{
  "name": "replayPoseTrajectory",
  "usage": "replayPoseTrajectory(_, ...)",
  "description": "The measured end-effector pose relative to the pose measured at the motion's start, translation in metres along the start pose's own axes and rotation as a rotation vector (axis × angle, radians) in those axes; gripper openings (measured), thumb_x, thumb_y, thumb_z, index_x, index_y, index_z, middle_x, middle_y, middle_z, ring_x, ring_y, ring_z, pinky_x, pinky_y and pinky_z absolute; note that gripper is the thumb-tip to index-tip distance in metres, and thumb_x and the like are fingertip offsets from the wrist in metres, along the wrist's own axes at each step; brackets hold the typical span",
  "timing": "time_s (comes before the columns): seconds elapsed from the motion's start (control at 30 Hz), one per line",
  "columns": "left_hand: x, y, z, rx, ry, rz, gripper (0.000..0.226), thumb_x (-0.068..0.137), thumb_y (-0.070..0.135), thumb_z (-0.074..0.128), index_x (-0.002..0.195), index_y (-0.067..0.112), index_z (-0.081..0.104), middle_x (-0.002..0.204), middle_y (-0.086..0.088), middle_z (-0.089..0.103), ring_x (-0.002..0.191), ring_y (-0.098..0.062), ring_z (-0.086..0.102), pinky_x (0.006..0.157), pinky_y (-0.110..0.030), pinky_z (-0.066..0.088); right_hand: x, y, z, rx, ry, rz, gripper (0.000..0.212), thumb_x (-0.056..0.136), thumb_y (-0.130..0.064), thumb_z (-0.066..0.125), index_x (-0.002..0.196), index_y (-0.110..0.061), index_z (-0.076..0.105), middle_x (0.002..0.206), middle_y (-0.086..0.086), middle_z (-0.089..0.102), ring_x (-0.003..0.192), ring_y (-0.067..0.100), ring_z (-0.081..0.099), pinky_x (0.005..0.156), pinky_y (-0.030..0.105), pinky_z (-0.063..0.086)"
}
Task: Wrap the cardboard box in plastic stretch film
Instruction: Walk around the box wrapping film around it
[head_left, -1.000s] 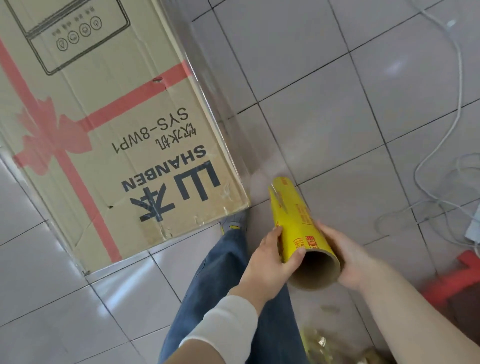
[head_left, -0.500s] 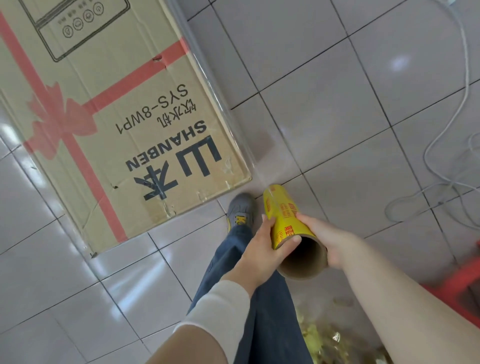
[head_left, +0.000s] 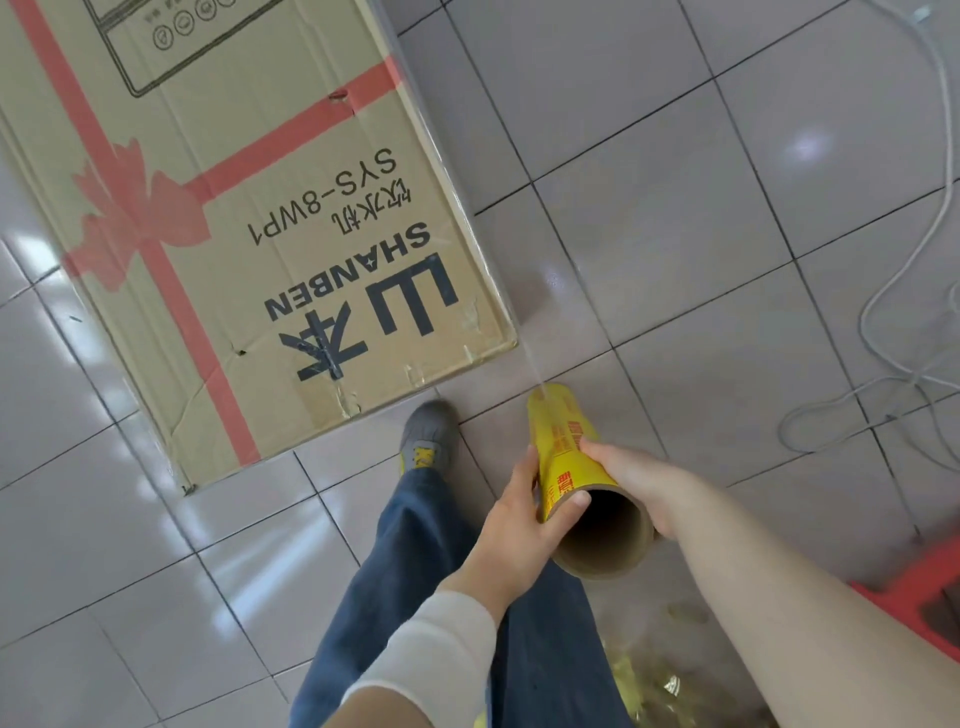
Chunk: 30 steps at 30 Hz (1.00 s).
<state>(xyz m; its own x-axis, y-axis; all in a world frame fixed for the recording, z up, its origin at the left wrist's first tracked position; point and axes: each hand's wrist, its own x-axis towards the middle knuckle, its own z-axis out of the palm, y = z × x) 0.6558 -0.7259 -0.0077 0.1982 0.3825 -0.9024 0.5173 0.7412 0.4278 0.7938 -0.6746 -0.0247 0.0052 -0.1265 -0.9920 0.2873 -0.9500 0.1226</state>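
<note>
A tall cardboard box (head_left: 249, 208) with a red ribbon print and black lettering stands on the tiled floor at the upper left. A sheet of clear stretch film (head_left: 498, 249) runs from its right edge down to a yellow film roll (head_left: 566, 457) on a brown cardboard core. My left hand (head_left: 514, 525) grips the roll from the left, thumb at the core's rim. My right hand (head_left: 634, 478) grips it from the right. The roll is held upright, just right of the box's near corner.
My jeans leg and grey shoe (head_left: 428, 436) stand by the box's near corner. White cables (head_left: 883, 322) lie on the floor at right. A red object (head_left: 914, 603) sits at the lower right, and crumpled yellowish wrapping (head_left: 649, 686) lies by my feet.
I have stepped forward along the box; my shoe has come into view beside its corner. The roll stays in both hands, and the film stays stretched from the box's right edge.
</note>
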Motion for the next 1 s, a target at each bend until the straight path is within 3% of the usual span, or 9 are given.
replayPoseTrajectory(0.1, 0.001, -0.007, -0.006, 0.069, -0.031, 0.011, 0.084, 0.077, 0.071, 0.045, 0.147, 0.039, 0.009, 0.14, 0.007, 0.041, 0.128, -0.013, 0.04, 0.102, -0.026, 0.032, 0.007, -0.003, 0.01, -0.082, 0.058, -0.043, 0.054, 0.102, -0.044, 0.031, 0.145, -0.012, 0.034, 0.139, 0.017, 0.048, 0.125, 0.033, 0.048, 0.101, 0.037, 0.039)
replayPoseTrajectory(0.2, 0.003, -0.012, -0.016, 0.114, -0.075, -0.005, 0.085, 0.07, 0.072, 0.043, 0.144, 0.038, 0.018, 0.138, 0.003, 0.04, 0.125, -0.017, 0.043, 0.102, -0.031, 0.036, 0.016, 0.004, 0.018, -0.052, 0.11, -0.011, 0.056, 0.103, -0.045, 0.018, 0.147, -0.013, 0.032, 0.146, 0.017, 0.042, 0.132, 0.032, 0.043, 0.11, 0.041, 0.035)
replayPoseTrajectory(0.33, 0.003, -0.025, -0.027, 0.132, -0.098, 0.022, 0.09, 0.065, 0.082, 0.044, 0.142, 0.041, 0.021, 0.137, 0.006, 0.043, 0.122, -0.014, 0.045, 0.102, -0.03, 0.038, 0.016, 0.018, 0.018, 0.12, 0.055, 0.055, 0.044, 0.101, -0.046, 0.031, 0.12, -0.014, 0.053, 0.108, 0.017, 0.062, 0.101, 0.031, 0.059, 0.09, 0.041, 0.049)
replayPoseTrajectory(0.47, -0.003, -0.038, -0.04, 0.065, -0.081, 0.006, 0.089, 0.061, 0.078, 0.042, 0.139, 0.041, 0.025, 0.127, 0.013, 0.048, 0.116, -0.007, 0.047, 0.099, -0.027, 0.039, 0.016, 0.035, 0.025, 0.253, -0.017, 0.037, 0.044, 0.09, -0.054, 0.05, 0.1, -0.012, 0.061, 0.083, 0.011, 0.062, 0.072, 0.023, 0.058, 0.061, 0.031, 0.048)
replayPoseTrajectory(0.57, -0.004, -0.039, -0.045, 0.025, -0.093, 0.019, 0.081, 0.068, 0.069, 0.045, 0.14, 0.036, 0.029, 0.115, 0.021, 0.051, 0.108, 0.001, 0.048, 0.09, -0.015, 0.035, 0.024, 0.045, 0.041, 0.55, -0.101, 0.065, 0.059, 0.074, -0.064, 0.061, 0.1, -0.012, 0.068, 0.081, 0.014, 0.073, 0.077, 0.027, 0.066, 0.073, 0.034, 0.054)
replayPoseTrajectory(0.67, -0.006, -0.041, -0.044, 0.06, -0.09, 0.023, 0.085, 0.064, 0.072, 0.037, 0.14, 0.034, 0.029, 0.114, 0.021, 0.048, 0.107, 0.003, 0.045, 0.081, -0.004, 0.031, 0.032, 0.052, 0.057, 0.756, -0.1, 0.05, 0.048, 0.083, -0.055, 0.058, 0.1, -0.01, 0.065, 0.066, 0.015, 0.072, 0.065, 0.029, 0.066, 0.062, 0.033, 0.051)
replayPoseTrajectory(0.87, -0.004, -0.053, -0.057, 0.327, -0.229, 0.028, 0.111, 0.054, 0.09, 0.035, 0.143, 0.027, 0.019, 0.141, 0.011, 0.039, 0.127, -0.009, 0.04, 0.109, -0.035, 0.031, 0.04, 0.057, 0.074, 0.658, -0.108, 0.041, 0.068, 0.085, -0.056, 0.058, 0.141, -0.021, 0.04, 0.113, 0.019, 0.063, 0.078, 0.029, 0.065, 0.059, 0.031, 0.054)
replayPoseTrajectory(0.93, -0.005, -0.048, -0.055, 0.366, -0.241, 0.028, 0.117, 0.053, 0.09, 0.037, 0.148, 0.028, 0.007, 0.151, 0.005, 0.03, 0.135, -0.014, 0.034, 0.112, -0.039, 0.029, 0.04, 0.058, 0.084, 0.566, -0.076, 0.042, 0.066, 0.087, -0.057, 0.053, 0.141, -0.023, 0.037, 0.117, 0.019, 0.061, 0.085, 0.03, 0.063, 0.069, 0.037, 0.054)
replayPoseTrajectory(1.0, -0.007, -0.044, -0.054, 0.418, -0.261, 0.052, 0.109, 0.056, 0.084, 0.039, 0.147, 0.029, 0.014, 0.15, 0.001, 0.033, 0.135, -0.019, 0.036, 0.111, -0.041, 0.032, 0.042, 0.059, 0.093, 0.516, -0.075, 0.035, 0.062, 0.089, -0.059, 0.049, 0.138, -0.023, 0.041, 0.119, 0.018, 0.062, 0.096, 0.033, 0.063, 0.086, 0.046, 0.053)
